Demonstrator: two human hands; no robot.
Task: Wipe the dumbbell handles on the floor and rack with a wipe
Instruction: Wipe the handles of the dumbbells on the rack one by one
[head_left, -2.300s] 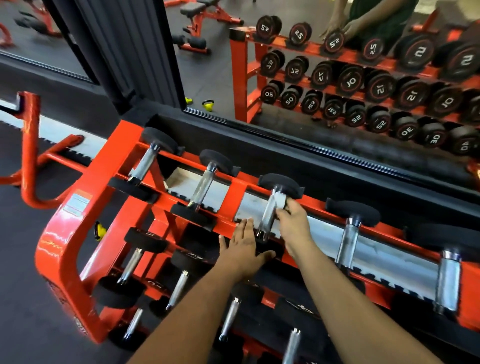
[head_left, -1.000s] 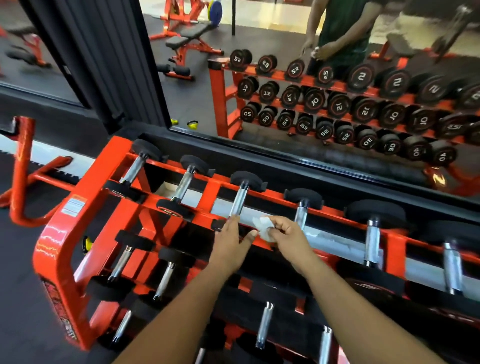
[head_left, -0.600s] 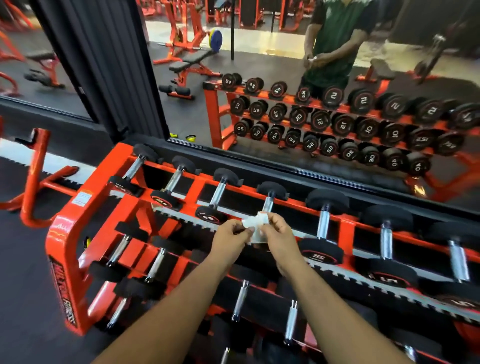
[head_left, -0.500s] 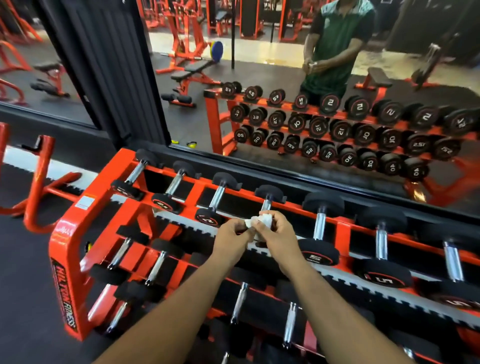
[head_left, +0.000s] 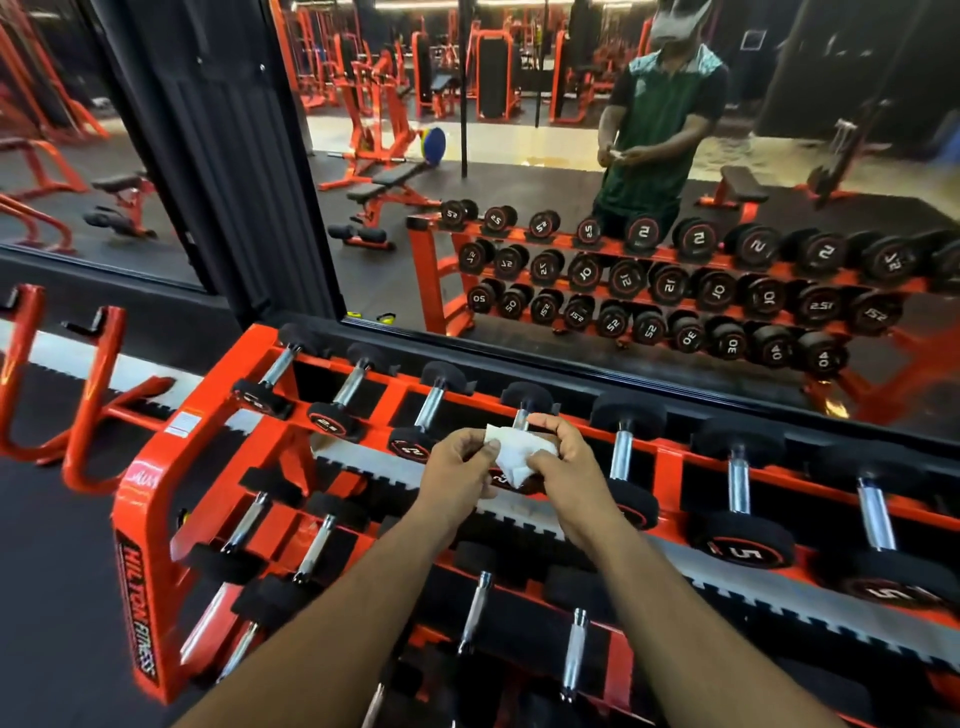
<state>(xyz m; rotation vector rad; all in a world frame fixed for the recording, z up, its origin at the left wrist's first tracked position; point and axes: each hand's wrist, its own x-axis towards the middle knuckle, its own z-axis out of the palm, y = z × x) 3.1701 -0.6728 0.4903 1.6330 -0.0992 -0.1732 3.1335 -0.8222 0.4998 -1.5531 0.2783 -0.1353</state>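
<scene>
An orange three-tier dumbbell rack (head_left: 150, 483) stands in front of me, filled with several black-ended dumbbells with chrome handles. A white wipe (head_left: 511, 457) is held between both hands above the top tier. My left hand (head_left: 460, 475) pinches its left edge, and my right hand (head_left: 563, 467) grips its right side with curled fingers. The hands hover over a top-row dumbbell (head_left: 524, 402), whose handle is mostly hidden behind the wipe. Neither hand touches a dumbbell handle.
A large wall mirror (head_left: 571, 182) behind the rack reflects the rack, gym benches and a person holding a wipe. An orange tube frame (head_left: 78, 415) stands on the dark floor at the left. More dumbbells (head_left: 737, 478) line the top row to the right.
My right hand left the dumbbell handle it was wiping. Both hands came together over the rack and now hold the wipe between them. The view tilted up and back.
</scene>
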